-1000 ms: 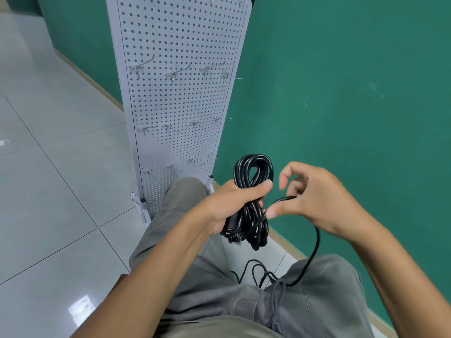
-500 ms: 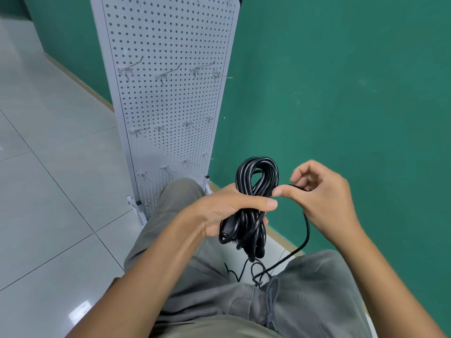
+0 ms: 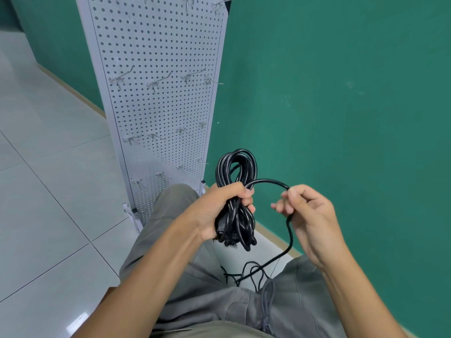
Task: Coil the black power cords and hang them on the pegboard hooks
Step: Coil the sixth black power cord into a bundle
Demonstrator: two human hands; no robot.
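Black cord bundle [image 3: 235, 203] gripped in left hand [image 3: 219, 211]; right hand [image 3: 307, 213] pinched free strand [image 3: 268, 182]. Coiling step; next, likely another wrap before hooks [image 3: 156, 81].

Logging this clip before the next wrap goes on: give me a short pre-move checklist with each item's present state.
1. Left hand grips the coiled bundle at its middle: ok.
2. Right hand pinches the loose strand arching over from the bundle: ok.
3. Loops at the bundle's top even and closed: ok.
4. Slack left to wrap: ok, cord trails down to a tangle between the knees.
5. That tangle free of knots: cannot tell.
6. Bare hooks on the pegboard: ok.
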